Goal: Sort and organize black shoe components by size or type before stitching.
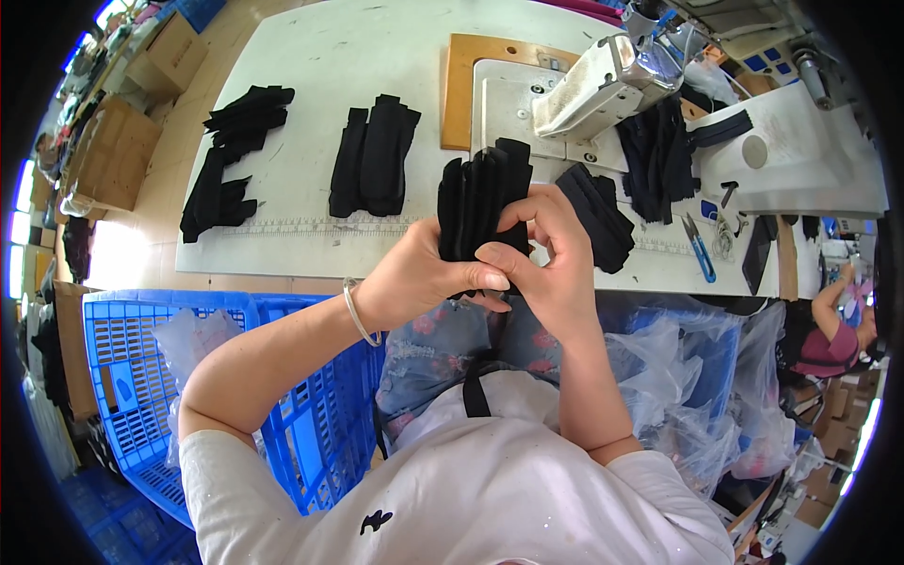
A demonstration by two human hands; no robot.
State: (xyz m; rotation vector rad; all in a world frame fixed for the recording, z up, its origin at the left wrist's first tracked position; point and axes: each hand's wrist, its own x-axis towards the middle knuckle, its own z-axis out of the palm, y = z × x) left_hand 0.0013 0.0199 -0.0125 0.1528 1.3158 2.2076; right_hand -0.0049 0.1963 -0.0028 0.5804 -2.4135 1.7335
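Observation:
Both my hands hold a bundle of black fabric strips (pixel 476 202) upright above the table's front edge. My left hand (pixel 424 268) is closed around its lower left side. From the right, my right hand (pixel 551 250) grips the bundle, its thumb close to my left thumb and its fingers curled behind. Just right of the bundle lies another stack of black strips (pixel 603 221). To the left, a neat pile of black strips (pixel 377 155) rests on the white table (pixel 301 179); farther left are looser piles of black fabric (pixel 221 193).
A sewing machine (pixel 603 85) stands behind my hands. Blue thread snips (pixel 700 250) and more black pieces (pixel 659 160) lie to the right. Blue plastic crates (pixel 122 320) and clear plastic bags (pixel 659 377) flank my lap. Another person (pixel 833 339) sits at the far right.

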